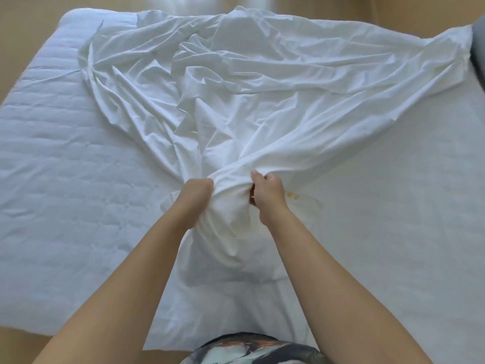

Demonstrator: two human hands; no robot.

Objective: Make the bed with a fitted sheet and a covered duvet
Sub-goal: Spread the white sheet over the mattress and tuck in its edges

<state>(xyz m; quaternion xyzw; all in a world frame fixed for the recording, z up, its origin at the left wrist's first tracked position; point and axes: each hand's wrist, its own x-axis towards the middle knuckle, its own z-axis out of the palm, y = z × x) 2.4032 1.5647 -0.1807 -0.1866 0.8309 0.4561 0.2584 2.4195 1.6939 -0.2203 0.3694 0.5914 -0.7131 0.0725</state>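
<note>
— What's closest to the camera?

— A patterned garment [252,348] at the bottom edge. Past it, two bare forearms reach forward over the bed, close together.

— And the hands?

— The left hand [196,195] is clenched into a gathered bunch of the white sheet [262,101], with its fingers buried in the cloth. The right hand [267,195] is just beside it, its fingers curled over the top of the same bunch. Both are grasping the sheet.

— Where does the sheet lie?

— It fans out from the hands, crumpled, across the middle of the quilted mattress [65,153] to the far edge. One corner reaches the bed's far right corner. The mattress's left side is uncovered.

— Any label or writing?

— There are small yellow marks [292,195] on a pale tag just right of the right hand, too blurred to read.

— And beyond the bed?

— A light wooden floor [26,11], and a dark grey shape [479,48] at the right edge.
</note>
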